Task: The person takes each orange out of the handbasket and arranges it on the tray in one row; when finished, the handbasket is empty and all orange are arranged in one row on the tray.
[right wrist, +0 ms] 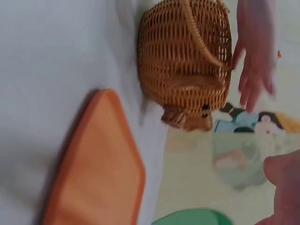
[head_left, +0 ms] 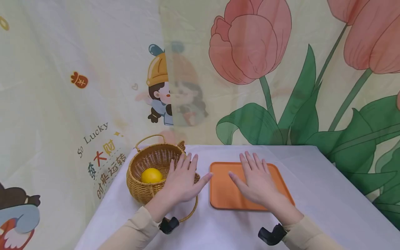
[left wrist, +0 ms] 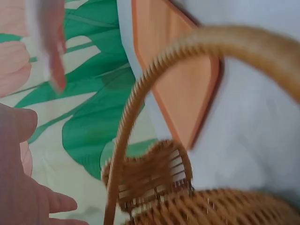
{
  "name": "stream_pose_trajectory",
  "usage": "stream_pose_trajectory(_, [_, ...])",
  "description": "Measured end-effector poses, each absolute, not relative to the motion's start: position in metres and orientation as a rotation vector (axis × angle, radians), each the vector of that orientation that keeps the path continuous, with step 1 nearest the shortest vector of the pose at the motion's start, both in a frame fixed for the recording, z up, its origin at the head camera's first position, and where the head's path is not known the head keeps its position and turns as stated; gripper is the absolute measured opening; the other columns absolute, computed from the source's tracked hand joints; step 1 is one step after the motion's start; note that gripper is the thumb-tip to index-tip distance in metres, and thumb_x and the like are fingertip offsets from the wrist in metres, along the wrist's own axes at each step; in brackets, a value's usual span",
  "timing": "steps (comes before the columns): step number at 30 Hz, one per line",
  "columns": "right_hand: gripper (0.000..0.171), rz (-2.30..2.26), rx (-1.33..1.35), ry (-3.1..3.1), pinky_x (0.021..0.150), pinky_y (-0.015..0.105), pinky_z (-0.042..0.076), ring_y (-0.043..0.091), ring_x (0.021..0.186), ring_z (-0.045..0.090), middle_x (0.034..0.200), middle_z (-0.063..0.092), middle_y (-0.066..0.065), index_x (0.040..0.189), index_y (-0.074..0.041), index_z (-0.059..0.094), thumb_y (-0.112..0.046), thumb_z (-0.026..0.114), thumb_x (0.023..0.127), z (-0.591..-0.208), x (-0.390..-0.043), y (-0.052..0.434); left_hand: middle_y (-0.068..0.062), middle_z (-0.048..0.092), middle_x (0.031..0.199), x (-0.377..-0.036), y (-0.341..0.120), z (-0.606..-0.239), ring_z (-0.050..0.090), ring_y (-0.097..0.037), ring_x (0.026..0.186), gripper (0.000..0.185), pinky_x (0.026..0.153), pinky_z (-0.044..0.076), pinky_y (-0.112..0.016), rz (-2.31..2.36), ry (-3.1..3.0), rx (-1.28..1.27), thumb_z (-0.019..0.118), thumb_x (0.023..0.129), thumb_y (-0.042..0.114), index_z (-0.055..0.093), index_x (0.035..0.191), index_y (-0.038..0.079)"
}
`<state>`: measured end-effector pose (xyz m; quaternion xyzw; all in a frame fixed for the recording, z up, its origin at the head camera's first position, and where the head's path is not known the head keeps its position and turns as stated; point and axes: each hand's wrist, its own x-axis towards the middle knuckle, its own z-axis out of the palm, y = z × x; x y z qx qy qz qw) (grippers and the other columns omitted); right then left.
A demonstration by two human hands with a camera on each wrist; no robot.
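A woven wicker basket [head_left: 147, 163] with two handles stands on the white table, and a yellow lemon [head_left: 151, 175] lies inside it. My left hand [head_left: 182, 180] hovers with fingers straight over the basket's right rim, holding nothing. To the right lies an empty orange tray [head_left: 220, 192]. Above the tray my right hand [head_left: 256, 178] is spread flat, fingers straight, gripping nothing. The left wrist view shows the basket [left wrist: 206, 206], its handle arching across, and the tray [left wrist: 180, 86]. The right wrist view shows the basket [right wrist: 185, 61], the tray [right wrist: 96, 164] and my left hand [right wrist: 255, 51].
The table [head_left: 328, 201] carries a white cloth, with bare surface to the right of the tray and along the front. A printed fabric backdrop with tulips [head_left: 250, 45] and cartoon figures hangs close behind and to the left of the table.
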<state>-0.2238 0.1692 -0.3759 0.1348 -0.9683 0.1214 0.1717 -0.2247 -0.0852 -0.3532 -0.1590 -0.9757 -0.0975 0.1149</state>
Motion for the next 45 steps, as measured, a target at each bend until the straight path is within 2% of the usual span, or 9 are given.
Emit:
stream_pose_trajectory(5, [0.084,0.384,0.287,-2.794,0.103,0.060,0.006,0.044,0.133,0.014,0.145,0.025,0.025,0.142,0.004,0.029,-0.061,0.039,0.090,-0.405,-0.220,0.207,-0.014,0.025,0.149,-0.227,-0.110,-0.344,0.009,-0.036,0.137,0.088,0.105,0.004,-0.057,-0.323,-2.821,-0.444,0.026,0.084,0.073,0.031,0.145,0.010])
stream_pose_trajectory(8, [0.085,0.377,0.217,-2.846,0.101,0.063,0.006,0.047,0.131,0.016,0.142,0.027,0.029,0.140,0.008,0.030,-0.061,0.036,0.090,-0.424,-0.215,0.232,-0.016,0.029,0.146,-0.231,-0.132,-0.336,0.013,-0.039,0.136,0.088,0.105,0.008,-0.058,-0.352,-2.809,-0.411,0.026,0.085,0.073,0.035,0.142,0.007])
stream_pose_trajectory(14, [0.090,0.443,0.061,-2.918,0.097,0.067,0.009,0.053,0.127,0.017,0.139,0.024,0.036,0.137,0.014,0.030,-0.063,0.033,0.090,-0.451,-0.206,0.269,-0.023,0.040,0.136,-0.244,-0.172,-0.325,0.032,-0.041,0.127,0.091,0.100,0.027,-0.055,-0.438,-2.845,-0.305,0.023,0.086,0.072,0.035,0.140,0.000])
stream_pose_trajectory(22, [0.095,0.572,-0.047,-2.951,0.095,0.068,0.011,0.056,0.124,0.018,0.137,0.023,0.040,0.135,0.018,0.027,-0.064,0.035,0.089,-0.470,-0.193,0.296,-0.030,0.043,0.131,-0.265,-0.197,-0.314,0.042,-0.045,0.118,0.090,0.093,0.035,-0.057,-0.518,-2.943,-0.282,0.022,0.089,0.068,0.035,0.137,-0.008])
stream_pose_trajectory(29, [0.091,0.641,-0.048,-2.939,0.093,0.070,0.009,0.057,0.124,0.018,0.137,0.024,0.039,0.137,0.017,0.025,-0.061,0.037,0.091,-0.481,-0.185,0.305,-0.028,0.053,0.119,-0.284,-0.205,-0.304,0.053,-0.040,0.103,0.084,0.084,0.042,-0.052,-0.523,-3.008,-0.307,0.024,0.091,0.063,0.042,0.128,-0.010])
stream_pose_trajectory(32, [0.090,0.660,-0.031,-2.927,0.094,0.070,0.008,0.057,0.124,0.019,0.138,0.027,0.036,0.139,0.014,0.024,-0.060,0.038,0.091,-0.486,-0.183,0.308,-0.028,0.054,0.116,-0.295,-0.208,-0.299,0.054,-0.038,0.100,0.079,0.082,0.042,-0.050,-0.509,-3.032,-0.329,0.026,0.093,0.059,0.044,0.125,-0.011])
stream_pose_trajectory(40, [0.083,0.618,0.026,-2.861,0.097,0.067,0.004,0.053,0.125,0.023,0.139,0.032,0.031,0.142,0.009,0.024,-0.056,0.038,0.093,-0.497,-0.178,0.308,-0.032,0.048,0.125,-0.315,-0.213,-0.291,0.046,-0.045,0.112,0.083,0.090,0.038,-0.053,-0.524,-3.142,-0.301,0.022,0.094,0.059,0.043,0.129,-0.012])
stream_pose_trajectory(43, [0.081,0.586,0.025,-2.846,0.099,0.066,0.003,0.051,0.126,0.024,0.139,0.033,0.030,0.142,0.008,0.024,-0.055,0.038,0.093,-0.499,-0.177,0.306,-0.027,0.058,0.103,-0.316,-0.212,-0.294,0.056,-0.038,0.091,0.083,0.079,0.045,-0.048,-0.681,-3.179,-0.255,0.022,0.092,0.063,0.049,0.122,-0.009])
stream_pose_trajectory(45, [0.080,0.572,0.023,-2.837,0.100,0.065,0.003,0.051,0.126,0.024,0.138,0.034,0.030,0.142,0.008,0.024,-0.054,0.038,0.093,-0.499,-0.177,0.305,-0.018,0.058,0.084,-0.318,-0.212,-0.296,0.055,-0.030,0.075,0.080,0.070,0.048,-0.043,-0.853,-3.224,-0.196,0.025,0.091,0.064,0.052,0.116,-0.008])
